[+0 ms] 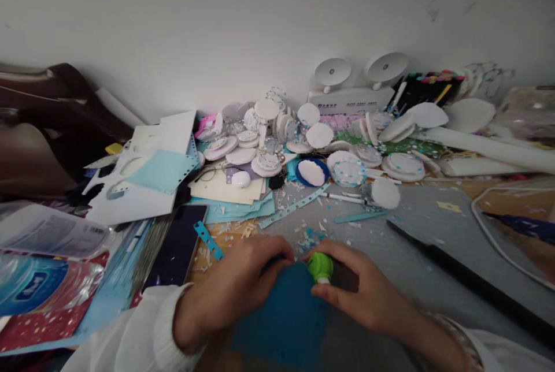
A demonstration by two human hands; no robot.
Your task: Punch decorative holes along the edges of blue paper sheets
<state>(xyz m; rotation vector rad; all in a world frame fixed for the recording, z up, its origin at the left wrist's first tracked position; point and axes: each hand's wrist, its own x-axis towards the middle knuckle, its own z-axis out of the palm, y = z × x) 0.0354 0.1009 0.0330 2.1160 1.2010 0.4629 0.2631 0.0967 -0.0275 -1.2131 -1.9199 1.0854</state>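
My right hand (362, 288) is closed around a small bright green craft punch (319, 268), thumb below and fingers on top. The punch sits at the upper right edge of a blue paper sheet (286, 320). Pinching that sheet near its top edge is my left hand (243, 279). Small blue paper bits (313, 238) lie scattered just beyond both hands. To the left rests a blue strip with punched holes (208, 240), and a paler punched strip (295, 205) lies farther back.
Many white paper discs (310, 115) are heaped along the wall. A long black tool (468, 274) lies at right, near a white cable (489, 233). On the left are a dark phone (177, 245), white cut sheets (147, 170) and a clear plastic package (47, 285).
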